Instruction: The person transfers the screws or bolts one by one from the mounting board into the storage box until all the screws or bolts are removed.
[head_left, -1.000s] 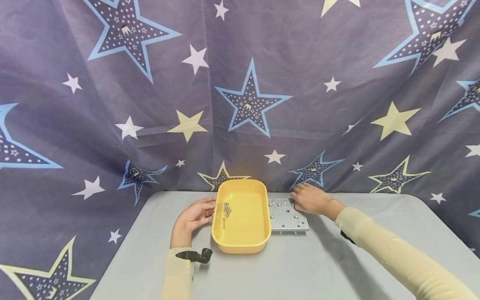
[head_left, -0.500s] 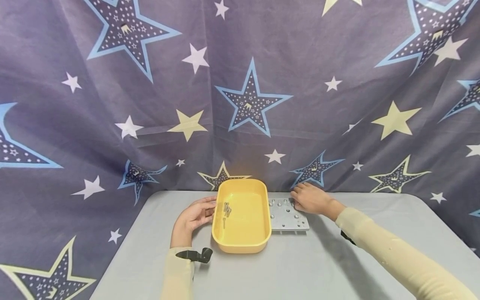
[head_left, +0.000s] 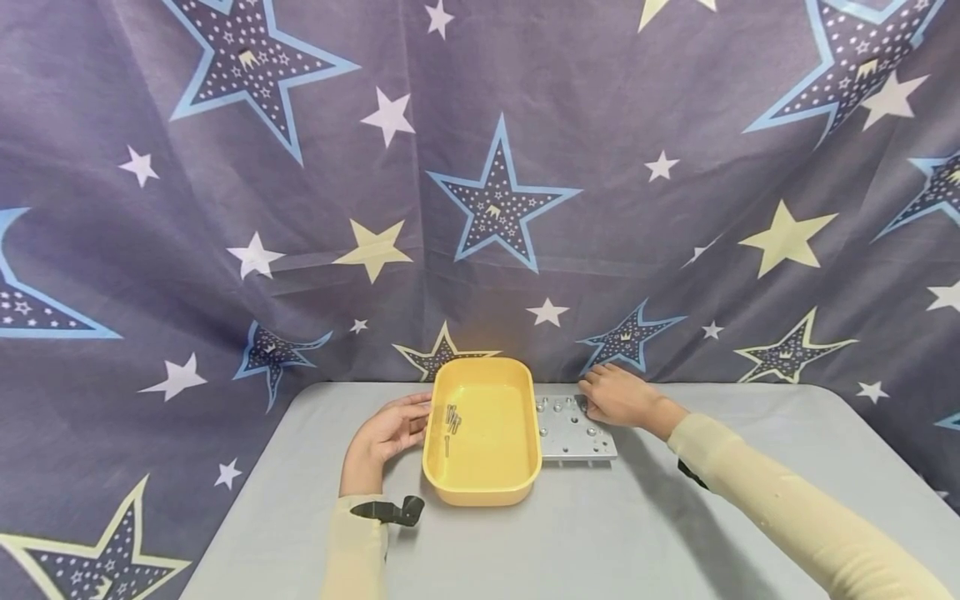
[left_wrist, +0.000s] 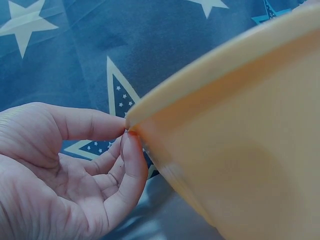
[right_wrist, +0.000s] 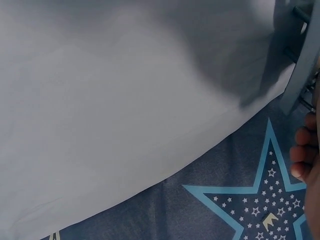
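A yellow plastic tray (head_left: 487, 497) with a raised rim stands on the table. My left hand (head_left: 392, 429) is at its left side; in the left wrist view the thumb and index finger pinch the tray's rim (left_wrist: 210, 65). Several metal screws (head_left: 452, 421) lie inside the tray on its left. Right of the tray stands a silver metal plate (head_left: 576, 446) with holes and several round-headed screws, raised on thin legs. My right hand (head_left: 621, 398) is at the plate's back right corner, fingers curled down over it. The hand hides its fingertips, so I cannot tell what they hold.
Grey cloth covers the table (head_left: 585, 533), whose back edge meets a star-patterned curtain (head_left: 480, 308) right behind the tray and plate. A black strap (head_left: 390, 510) with a small camera sits on the left wrist.
Hands, tray and plate stay in the same places. Only the head view shifts very slightly.
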